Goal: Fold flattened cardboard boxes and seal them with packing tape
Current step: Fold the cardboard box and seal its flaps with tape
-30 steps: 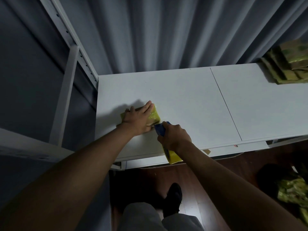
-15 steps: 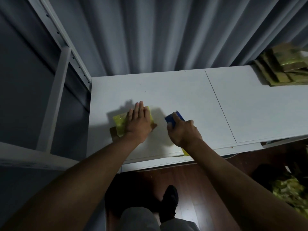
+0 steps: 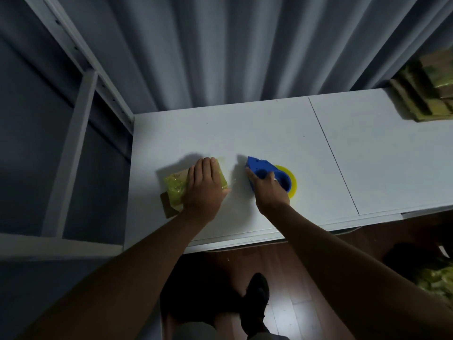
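Hands [image 3: 204,186] on box [image 3: 175,190], dispenser [image 3: 263,171].

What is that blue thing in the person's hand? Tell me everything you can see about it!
It is a tape dispenser, made of what looks like bright blue plastic, with a pointed front end aimed away from the person. At its rear a round blue hub holds a roll of yellowish see-through tape. It sits on the white table, to the right of the small taped box. The right hand grips it from behind, fingers curled around its body. Its underside is hidden.
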